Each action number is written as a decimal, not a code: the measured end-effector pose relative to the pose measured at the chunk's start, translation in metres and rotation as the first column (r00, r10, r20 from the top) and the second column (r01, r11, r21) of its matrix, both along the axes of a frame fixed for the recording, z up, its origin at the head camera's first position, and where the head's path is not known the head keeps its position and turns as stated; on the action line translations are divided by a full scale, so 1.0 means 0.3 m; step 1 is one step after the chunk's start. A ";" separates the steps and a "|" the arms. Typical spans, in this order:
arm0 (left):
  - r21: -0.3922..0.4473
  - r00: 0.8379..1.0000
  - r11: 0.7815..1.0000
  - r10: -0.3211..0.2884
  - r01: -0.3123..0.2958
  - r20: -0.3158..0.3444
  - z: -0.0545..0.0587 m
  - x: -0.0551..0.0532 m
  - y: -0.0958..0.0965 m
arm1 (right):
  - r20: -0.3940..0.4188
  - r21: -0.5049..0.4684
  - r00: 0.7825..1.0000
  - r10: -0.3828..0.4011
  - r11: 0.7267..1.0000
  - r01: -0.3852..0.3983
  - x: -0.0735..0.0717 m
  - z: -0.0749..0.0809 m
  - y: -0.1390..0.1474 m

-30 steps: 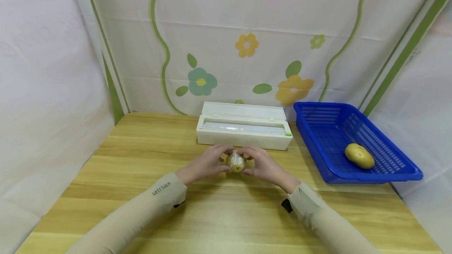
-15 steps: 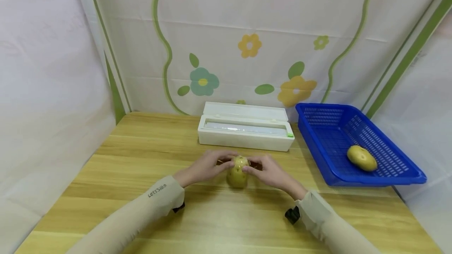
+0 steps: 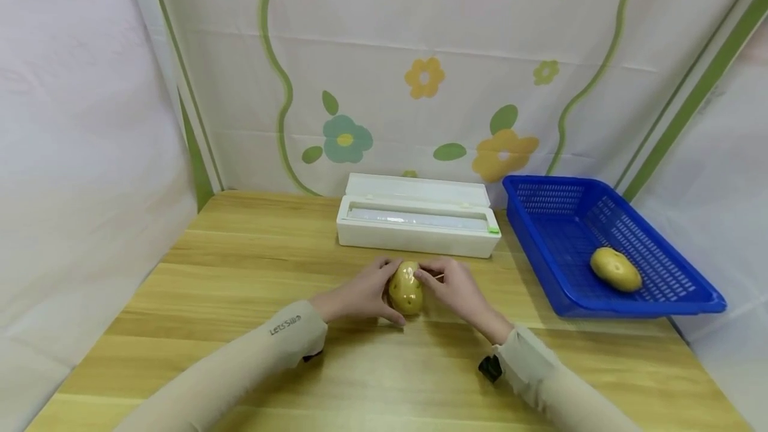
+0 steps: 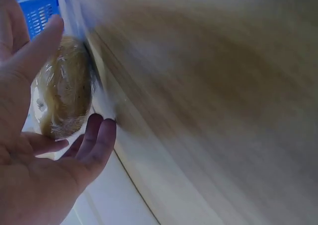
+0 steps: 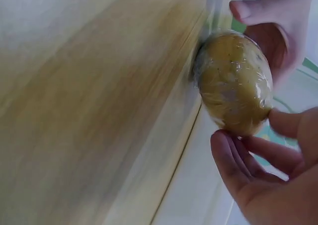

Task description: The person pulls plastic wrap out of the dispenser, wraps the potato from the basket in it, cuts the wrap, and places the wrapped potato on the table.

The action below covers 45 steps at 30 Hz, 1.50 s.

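Observation:
A potato (image 3: 406, 289) wrapped in clear plastic film stands between both hands over the wooden table. My right hand (image 3: 459, 291) pinches its far end between thumb and fingers, as the right wrist view also shows. My left hand (image 3: 364, 291) is spread along the potato's left side, its thumb held off the surface; its index finger lies close to the far end. In the left wrist view, the film on the potato (image 4: 69, 88) looks wrinkled and glossy. The right wrist view shows the potato (image 5: 233, 81) tilted, with the left thumb apart from it.
Beyond the hands sits a white cling film dispenser (image 3: 418, 237), lid raised, roll inside. A blue plastic basket (image 3: 540, 269) at the right holds an unwrapped-looking potato (image 3: 615, 270). Floral cloth (image 3: 384, 45) stands behind the wooden table (image 3: 252, 239).
The potato has turned between the hands, and more of its length now faces the head camera. The left hand has spread its thumb toward the near side; the right still grips the potato.

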<state>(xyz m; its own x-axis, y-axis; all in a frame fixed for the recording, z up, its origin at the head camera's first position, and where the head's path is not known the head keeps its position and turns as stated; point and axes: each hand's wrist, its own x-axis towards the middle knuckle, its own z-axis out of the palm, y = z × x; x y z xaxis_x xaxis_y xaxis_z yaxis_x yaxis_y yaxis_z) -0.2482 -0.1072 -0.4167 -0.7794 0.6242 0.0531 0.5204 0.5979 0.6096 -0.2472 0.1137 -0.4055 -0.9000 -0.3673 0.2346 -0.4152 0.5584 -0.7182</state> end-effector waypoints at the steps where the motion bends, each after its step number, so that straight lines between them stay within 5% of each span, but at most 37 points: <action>1: 0.002 1.000 1.000 0.002 -0.002 -0.012 -0.003 -0.005 0.002 | 0.004 0.008 1.000 0.027 1.000 -0.027 0.001 -0.002 0.001; 7: -0.001 0.998 1.000 0.009 -0.009 -0.069 -0.013 -0.032 -0.004 | 0.070 0.095 0.984 0.165 0.981 -0.171 -0.002 -0.004 0.016; 14: 0.113 1.000 0.994 0.011 -0.010 -0.011 -0.022 -0.047 -0.011 | 0.090 0.120 0.980 0.177 0.975 -0.187 -0.018 0.003 0.010; 20: 0.146 0.998 0.988 -0.042 0.049 -0.051 -0.026 -0.061 -0.011 | 0.112 0.092 0.973 0.202 0.973 -0.213 -0.031 -0.001 0.018; 36: 0.083 0.996 0.995 -0.050 0.056 -0.070 -0.015 -0.101 -0.007 | 0.187 0.082 0.957 0.223 0.967 -0.241 -0.059 -0.019 0.037; 45: -0.024 0.997 0.999 -0.033 0.032 -0.070 -0.009 -0.070 -0.005 | 0.192 0.075 0.951 0.244 0.962 -0.262 -0.034 -0.019 0.044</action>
<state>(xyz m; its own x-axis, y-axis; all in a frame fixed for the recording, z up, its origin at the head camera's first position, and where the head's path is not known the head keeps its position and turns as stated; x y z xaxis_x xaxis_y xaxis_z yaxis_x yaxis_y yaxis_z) -0.2690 -0.1087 -0.4193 -0.7535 0.6509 0.0928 0.5811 0.5932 0.5571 -0.2573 0.1267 -0.4113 -0.7984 -0.6014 0.0295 -0.4216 0.5235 -0.7404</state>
